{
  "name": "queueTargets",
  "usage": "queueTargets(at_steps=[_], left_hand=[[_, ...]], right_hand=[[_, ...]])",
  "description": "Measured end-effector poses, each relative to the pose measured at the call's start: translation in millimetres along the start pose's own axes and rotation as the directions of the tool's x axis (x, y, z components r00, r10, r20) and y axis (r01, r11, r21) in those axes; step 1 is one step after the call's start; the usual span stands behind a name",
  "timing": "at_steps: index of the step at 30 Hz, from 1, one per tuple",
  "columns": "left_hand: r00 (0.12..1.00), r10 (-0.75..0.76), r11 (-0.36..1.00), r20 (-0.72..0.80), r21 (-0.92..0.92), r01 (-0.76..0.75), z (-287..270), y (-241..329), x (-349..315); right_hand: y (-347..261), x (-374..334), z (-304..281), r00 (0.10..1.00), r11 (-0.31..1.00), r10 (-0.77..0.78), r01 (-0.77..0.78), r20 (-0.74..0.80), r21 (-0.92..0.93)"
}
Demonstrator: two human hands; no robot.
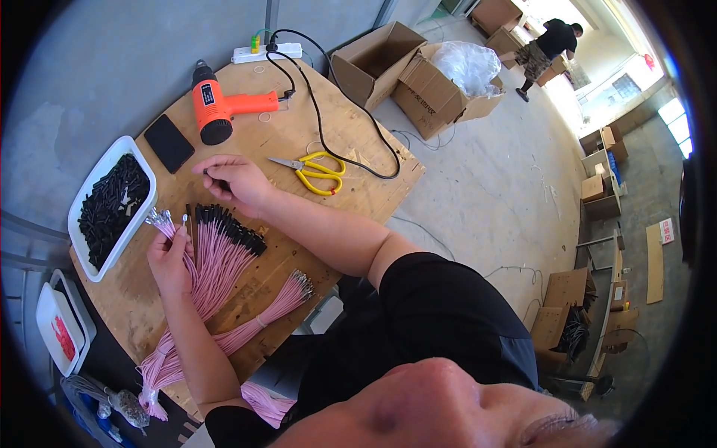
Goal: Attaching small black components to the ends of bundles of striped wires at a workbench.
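Note:
My left hand (pixel 170 263) is closed around several pink wires (pixel 203 287) with silvery metal terminals at their ends; one terminal stands up at my thumb. Just above it, my right hand (pixel 237 183) pinches a small black sleeve (pixel 207 172) between thumb and fingers. To the left is a white tray (pixel 151 196) filled with short black sleeves (pixel 112 209). Beside my left hand, many pink wires fan out with black sleeves (pixel 230 230) on their tips. A tied bundle of pink wires (pixel 258 321) with bare terminals lies nearer to me.
An orange heat gun (pixel 216 108), a black phone (pixel 169 143) and yellow-handled scissors (pixel 320 173) lie on the wooden table (pixel 373 160). A black cord runs from a white power strip (pixel 267 53). Cardboard boxes (pixel 429 97) stand beyond the table. Another person (pixel 549 52) bends over farther back.

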State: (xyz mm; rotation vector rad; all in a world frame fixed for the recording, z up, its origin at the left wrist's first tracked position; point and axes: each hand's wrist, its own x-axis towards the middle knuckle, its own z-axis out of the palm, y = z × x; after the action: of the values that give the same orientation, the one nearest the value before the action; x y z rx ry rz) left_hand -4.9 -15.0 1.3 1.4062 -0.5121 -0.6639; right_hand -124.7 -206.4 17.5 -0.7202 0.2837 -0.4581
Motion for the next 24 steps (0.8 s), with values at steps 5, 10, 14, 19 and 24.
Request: queueTargets(at_steps=[5,10,14,19,24], left_hand=[[0.997,-0.023,0.998,-0.067,-0.054,0.019,-12.6,-1.6,-8.8],[1.0,-0.024,0.998,-0.003,-0.051,0.024,1.6,-0.3,-6.7],[0.998,-0.017,0.997,0.053,-0.072,0.02,-1.8,0.7,-3.3],[0.999,-0.033,0.988,0.039,-0.153,0.039,-6.8,4.4,-7.2],[0.998,-0.034,0.984,0.06,-0.17,0.044,-7.8,6.0,-8.2]], right_hand=[[17.6,2.9,10.0,0.998,0.998,-0.044,0.047,0.051,-0.052],[15.4,-1.9,0.1,0.999,0.992,-0.045,0.044,-0.009,-0.114],[6.7,-4.3,2.8,0.996,0.958,-0.024,0.049,0.091,-0.283],[15.9,-8.6,14.6,0.993,0.902,-0.026,0.072,0.113,-0.427],[18.6,-13.9,19.2,0.992,0.864,-0.039,0.093,0.118,-0.495]])
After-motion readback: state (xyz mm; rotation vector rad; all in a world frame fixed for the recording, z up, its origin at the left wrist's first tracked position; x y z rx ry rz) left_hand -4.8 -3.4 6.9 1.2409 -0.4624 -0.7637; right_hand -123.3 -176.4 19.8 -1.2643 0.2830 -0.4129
